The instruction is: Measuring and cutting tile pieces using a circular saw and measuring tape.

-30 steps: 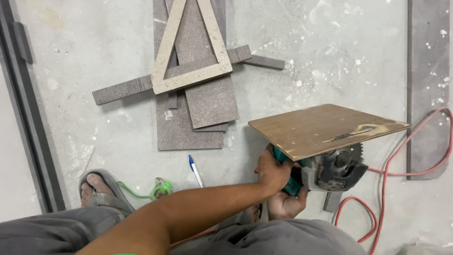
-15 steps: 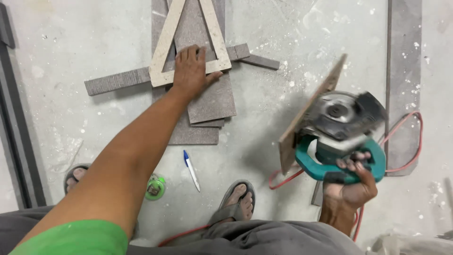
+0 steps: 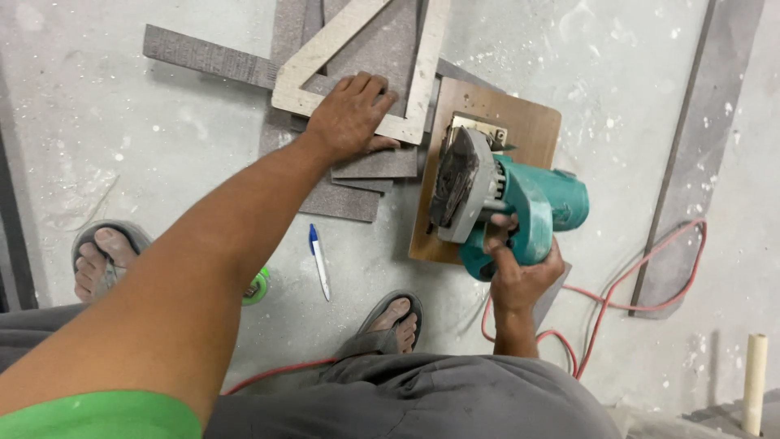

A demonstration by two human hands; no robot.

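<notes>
My right hand (image 3: pixel 516 272) grips the handle of a teal circular saw (image 3: pixel 504 203) mounted on a brown wooden base plate (image 3: pixel 532 122), which rests flat on the floor beside a stack of grey tile pieces (image 3: pixel 357 187). My left hand (image 3: pixel 349 118) presses flat on a beige triangular frame (image 3: pixel 414 89) lying on top of those tiles. The saw's grey blade guard (image 3: pixel 455 175) sits close to the frame's right edge.
A red power cord (image 3: pixel 617 305) loops over the concrete floor at right. A blue and white pen (image 3: pixel 318 260) and a green tape roll (image 3: pixel 258 286) lie near my sandalled feet (image 3: pixel 386 325). Long grey strips (image 3: pixel 691 154) lie at right and far left; a pale tube (image 3: pixel 754 378) at bottom right.
The saw, held tilted up in my right hand before, now lies flat with its base plate on the floor against the tiles. My left hand stays on the triangular frame.
</notes>
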